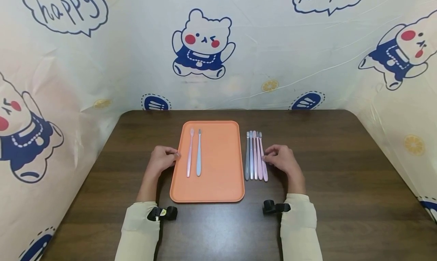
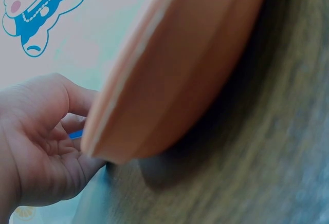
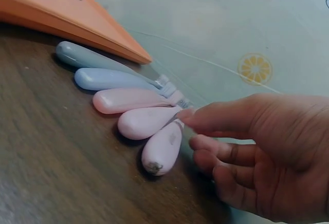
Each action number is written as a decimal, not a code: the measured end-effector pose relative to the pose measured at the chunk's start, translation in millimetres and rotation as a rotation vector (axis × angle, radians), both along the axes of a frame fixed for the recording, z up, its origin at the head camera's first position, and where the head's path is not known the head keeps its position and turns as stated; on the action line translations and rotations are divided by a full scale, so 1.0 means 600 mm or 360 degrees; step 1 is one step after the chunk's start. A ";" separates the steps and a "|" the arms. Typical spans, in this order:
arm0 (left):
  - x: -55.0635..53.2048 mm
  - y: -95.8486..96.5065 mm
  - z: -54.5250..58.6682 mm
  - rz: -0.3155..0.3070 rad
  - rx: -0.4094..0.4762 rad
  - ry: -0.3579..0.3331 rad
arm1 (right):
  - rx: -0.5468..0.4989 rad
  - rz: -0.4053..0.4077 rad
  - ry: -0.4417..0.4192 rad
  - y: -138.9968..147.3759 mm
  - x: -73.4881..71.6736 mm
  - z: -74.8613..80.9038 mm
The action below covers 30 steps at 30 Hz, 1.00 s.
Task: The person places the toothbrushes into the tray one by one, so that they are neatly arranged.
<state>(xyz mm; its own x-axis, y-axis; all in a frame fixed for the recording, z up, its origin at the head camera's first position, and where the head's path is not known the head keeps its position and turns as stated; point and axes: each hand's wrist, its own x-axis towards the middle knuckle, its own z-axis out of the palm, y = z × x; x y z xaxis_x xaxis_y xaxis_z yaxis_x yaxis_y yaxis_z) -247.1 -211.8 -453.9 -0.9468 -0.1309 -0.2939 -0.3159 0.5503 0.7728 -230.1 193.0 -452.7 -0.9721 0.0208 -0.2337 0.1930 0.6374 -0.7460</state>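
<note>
At the left rim of an orange tray [image 1: 218,185], my left hand [image 1: 163,158] grips the edge between thumb and fingers. In the left wrist view that hand [image 2: 49,136] holds the tray's end [image 2: 149,90], which looms large. A pink toothbrush [image 1: 189,154] and a blue toothbrush [image 1: 199,154] lie side by side on the tray's left part. To the tray's right, several toothbrushes lie in a row. My right hand [image 1: 281,158] is at the rightmost, a lilac toothbrush [image 1: 264,166]. In the right wrist view, a fingertip [image 3: 186,117] meets its neck, with the other fingers apart from it.
All this lies on a dark brown wooden table [image 1: 338,177]. Behind it hangs a pale sheet [image 1: 259,56] printed with bears, which also covers both sides. A grey-blue toothbrush [image 1: 247,162] is the row's nearest to the tray. Each sleeve carries a black wrist camera [image 1: 273,207].
</note>
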 end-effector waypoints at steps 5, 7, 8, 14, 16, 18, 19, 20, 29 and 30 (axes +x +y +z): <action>-0.002 -0.002 -0.002 -0.0001 0.0004 0.0017 | -0.0024 -0.0002 -0.0085 0.001 0.001 0.003; -0.002 -0.002 -0.002 -0.0002 0.0006 0.0020 | -0.0023 -0.0010 -0.0103 0.001 0.001 0.003; -0.002 -0.002 -0.002 -0.0003 0.0008 0.0019 | -0.0024 -0.0019 -0.0110 0.001 0.001 0.003; 0.000 0.000 -0.002 -0.0006 0.0008 0.0021 | -0.0006 -0.0117 -0.0135 -0.005 0.001 0.003; 0.000 0.000 -0.001 -0.0009 0.0005 0.0024 | 0.0017 -0.0152 -0.0141 -0.009 0.001 0.005; 0.001 0.000 -0.001 -0.0012 0.0005 0.0024 | 0.0047 -0.0183 -0.0147 -0.013 0.002 0.008; 0.001 0.001 0.000 -0.0013 0.0004 0.0021 | 0.0057 -0.0201 -0.0158 -0.016 0.003 0.010; 0.001 0.001 0.000 -0.0011 0.0003 0.0015 | 0.0065 -0.0216 -0.0163 -0.018 0.004 0.012; 0.002 0.000 0.001 -0.0013 -0.0012 0.0015 | 0.0179 -0.0272 -0.0151 -0.033 0.006 0.015; 0.002 0.000 0.001 -0.0013 -0.0012 0.0018 | 0.0190 -0.0277 -0.0150 -0.033 0.005 0.015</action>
